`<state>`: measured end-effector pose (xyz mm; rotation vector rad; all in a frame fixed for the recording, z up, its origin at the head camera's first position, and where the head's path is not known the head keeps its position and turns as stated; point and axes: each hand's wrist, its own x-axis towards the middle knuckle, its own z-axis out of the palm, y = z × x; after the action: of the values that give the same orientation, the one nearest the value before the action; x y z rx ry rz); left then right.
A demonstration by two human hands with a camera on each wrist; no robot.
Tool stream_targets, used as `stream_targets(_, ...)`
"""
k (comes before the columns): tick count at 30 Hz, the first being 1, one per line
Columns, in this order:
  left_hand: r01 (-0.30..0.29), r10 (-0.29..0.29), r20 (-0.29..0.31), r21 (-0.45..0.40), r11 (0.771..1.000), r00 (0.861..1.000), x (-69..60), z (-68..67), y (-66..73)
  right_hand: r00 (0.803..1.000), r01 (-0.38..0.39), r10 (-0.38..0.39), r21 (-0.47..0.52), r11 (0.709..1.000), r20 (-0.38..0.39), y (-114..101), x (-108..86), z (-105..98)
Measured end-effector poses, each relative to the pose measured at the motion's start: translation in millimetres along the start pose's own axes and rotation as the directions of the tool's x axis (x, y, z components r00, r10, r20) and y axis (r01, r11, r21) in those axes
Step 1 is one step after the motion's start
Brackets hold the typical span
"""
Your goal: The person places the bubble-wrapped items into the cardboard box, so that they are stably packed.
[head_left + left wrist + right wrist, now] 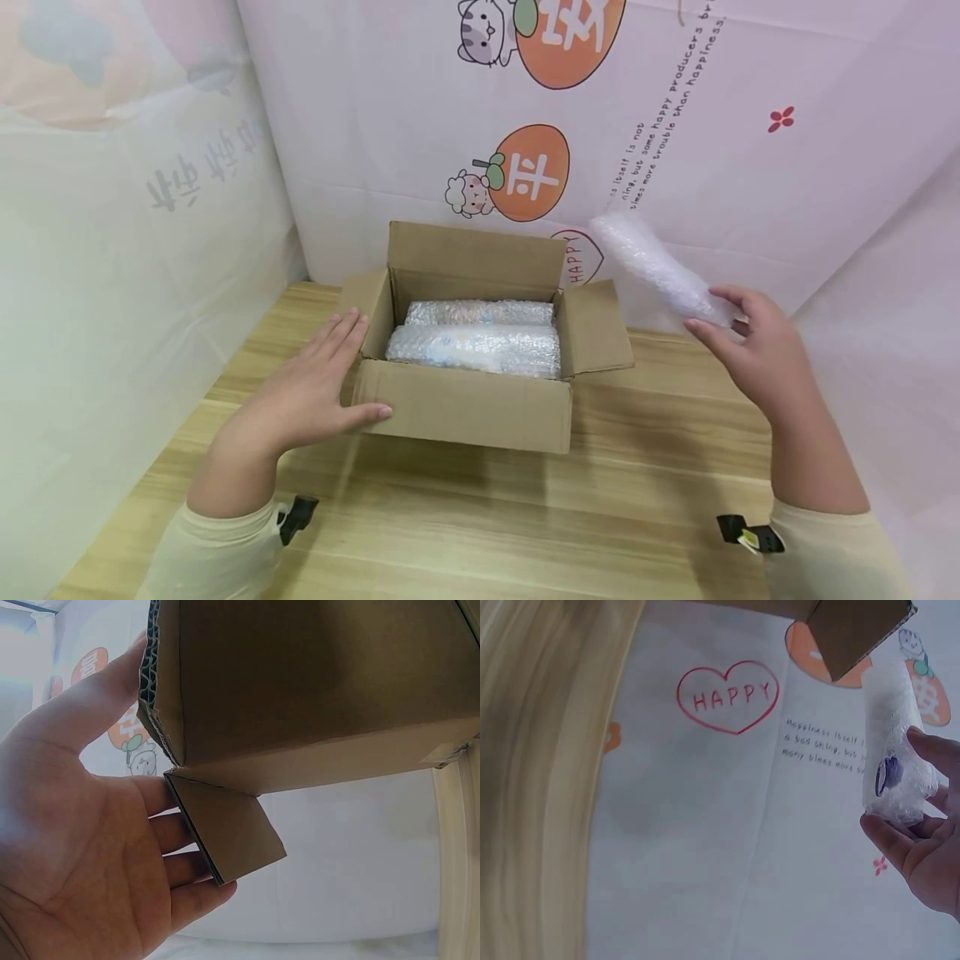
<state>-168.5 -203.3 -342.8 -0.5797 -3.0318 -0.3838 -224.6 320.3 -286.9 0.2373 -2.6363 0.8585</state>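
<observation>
An open cardboard box (465,408) stands on the wooden table with its flaps folded outward. Inside it, two bubble-wrapped rolls (480,346) lie side by side. My left hand (300,387) rests with straight fingers on the box's left flap, the thumb over the front one; in the left wrist view the palm (82,847) faces that flap (225,825). To the right of the box and above the table, my right hand (765,350) holds another bubble-wrapped roll (656,267) by its near end. The right wrist view shows a dark purple mark on this roll (892,750).
Wood-grain table (480,533) lies under the box. Behind it hangs a white printed cloth (375,125) with orange pictures and lettering, and pale cloth walls (135,275) stand at both sides. Each sleeve carries a black strap (298,518).
</observation>
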Motion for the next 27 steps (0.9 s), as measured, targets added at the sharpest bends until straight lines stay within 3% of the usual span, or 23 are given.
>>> stream_targets(8, -0.006, 0.006, -0.005, 0.008, 1.000, 1.000, 0.7, -0.6, 0.2, 0.980, 0.198, -0.198, 0.026, 0.980, 0.016, -41, 14.0, 9)
stream_targets(15, 0.004, -0.004, -0.024, 0.001, 1.000, 1.000, -0.5, -0.3, 1.1, 0.961, 0.263, -0.260, -0.021, 0.965, 0.097, -73, 21.9, 18)
stream_targets(27, -0.004, 0.004, 0.002, -0.002, 1.000, 1.000, 0.1, -2.1, -0.1, 0.878, 0.411, -0.380, -0.053, 0.910, 0.291, -98, 54.7, 43)
